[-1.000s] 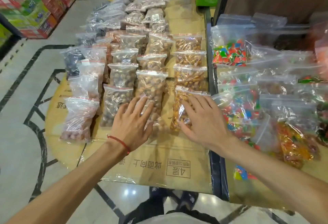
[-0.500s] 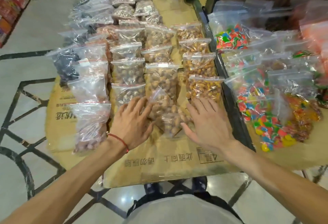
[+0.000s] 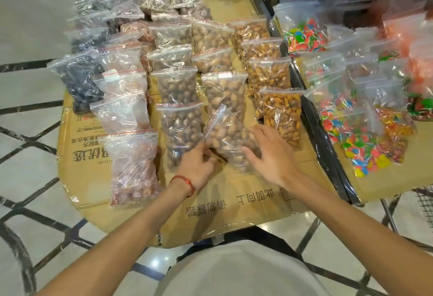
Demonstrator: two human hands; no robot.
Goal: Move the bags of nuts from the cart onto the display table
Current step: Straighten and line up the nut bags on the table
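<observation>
The bag of nuts (image 3: 230, 136) lies on the cardboard-covered display table (image 3: 234, 204), dead ahead of the person at 12 o'clock, at the near end of the third column of bags. It is askew to the tidy rows: its long axis runs from about 11 o'clock to 5 o'clock, and its upper corner overlaps the bag behind it.

The left hand (image 3: 199, 167), with a red cord (image 3: 185, 183) on its wrist, sits at the bag's 8 o'clock corner. Its fingers are curled in and appear to pinch the plastic edge there. The right hand (image 3: 274, 152) is at the bag's 4 o'clock side with fingers spread and only slightly bent. The fingertips rest against the film and grip nothing.

I judge the bag soft and shapeless. It is thin, clear zip film around loose nuts, so the load will slump toward whichever end hangs low. It probably has moderate weight for its size. The film looks glossy and likely slick, so a corner pinch alone may slip or stretch. The nuts should tolerate pressure, and the zip seam is the weak spot if it is tugged.

The better hold is likely both palms cupping the filled body from 9 and 3 o'clock, turning it until it lines up with the column.

Close neighbours are a bag of dark round nuts (image 3: 180, 131) at 9 o'clock and a bag of golden kernels (image 3: 281, 115) at 2 o'clock. The turn should be kept small so neither is nudged
</observation>
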